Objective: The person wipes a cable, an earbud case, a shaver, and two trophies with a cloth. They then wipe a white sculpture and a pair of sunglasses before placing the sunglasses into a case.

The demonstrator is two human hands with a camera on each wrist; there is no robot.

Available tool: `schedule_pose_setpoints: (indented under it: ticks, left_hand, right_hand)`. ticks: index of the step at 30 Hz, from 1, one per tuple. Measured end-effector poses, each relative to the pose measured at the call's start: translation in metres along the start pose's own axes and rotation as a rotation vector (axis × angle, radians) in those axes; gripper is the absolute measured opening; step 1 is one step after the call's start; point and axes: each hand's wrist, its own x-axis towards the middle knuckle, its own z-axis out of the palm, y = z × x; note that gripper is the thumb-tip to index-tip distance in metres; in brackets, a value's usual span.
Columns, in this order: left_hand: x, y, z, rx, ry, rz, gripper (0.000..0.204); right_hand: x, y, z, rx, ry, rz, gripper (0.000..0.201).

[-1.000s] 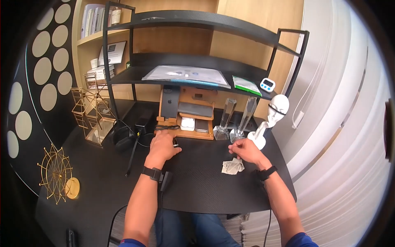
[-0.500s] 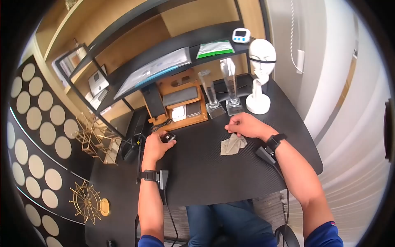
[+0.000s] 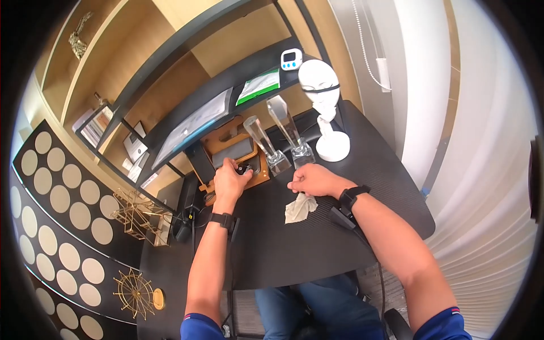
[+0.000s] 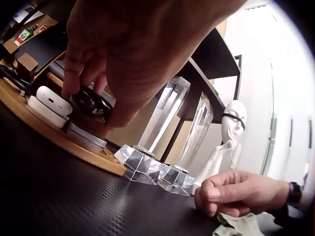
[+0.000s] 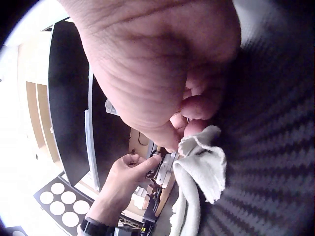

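In the head view my left hand [image 3: 228,181] is over the front of a wooden desk organizer [image 3: 259,180], gripping a small black, shiny object [image 3: 245,169] that looks like a watch. The left wrist view shows this dark object [image 4: 91,104] between thumb and fingers, just above a flat case lying on the organizer [image 4: 110,164]. Beside it sits a white earbud case [image 4: 53,101] on a white base. My right hand [image 3: 318,181] rests on the desk, fingers loosely curled. A crumpled pale cloth [image 3: 300,208] lies right by its fingertips; the palm partly hides them in the right wrist view.
Two clear crystal trophies [image 3: 289,124] stand behind my hands. A white mannequin head [image 3: 319,82] with a black band is to their right. The black shelf above holds plastic packets [image 3: 258,86] and a white timer [image 3: 291,59]. A gold wheel ornament [image 3: 135,293] stands at left.
My left hand has lifted the black object from the desk and carried it to the organizer. The right hand stays by the cloth. The head view has turned and tilted.
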Motion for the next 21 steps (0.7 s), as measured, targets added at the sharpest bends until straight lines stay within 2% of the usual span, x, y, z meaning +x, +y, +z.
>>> schedule_pose_setpoints:
  ticks: [4, 7, 12, 16, 18, 21]
  left_hand:
    - [0.013, 0.009, 0.015, -0.002, 0.02, -0.018, 0.054]
    - [0.014, 0.015, 0.023, 0.071, -0.04, -0.068, 0.053]
    - [0.021, 0.011, 0.033, 0.075, -0.002, -0.138, 0.059]
    - [0.022, 0.01, 0.039, 0.083, 0.027, -0.138, 0.064]
    - [0.021, 0.009, 0.039, 0.085, 0.055, -0.083, 0.066]
    - [0.016, 0.017, 0.02, 0.139, -0.005, -0.06, 0.062]
  right_hand:
    - [0.001, 0.003, 0.001, 0.045, 0.003, 0.016, 0.031]
    - [0.0, 0.0, 0.001, 0.051, 0.004, 0.037, 0.03]
    - [-0.003, -0.005, -0.001, -0.05, 0.012, 0.031, 0.03]
    - [-0.002, -0.004, 0.0, -0.062, 0.018, 0.032, 0.03]
    - [-0.002, -0.002, 0.001, -0.076, 0.027, 0.021, 0.03]
    - [0.002, 0.002, 0.003, -0.08, 0.026, -0.007, 0.031]
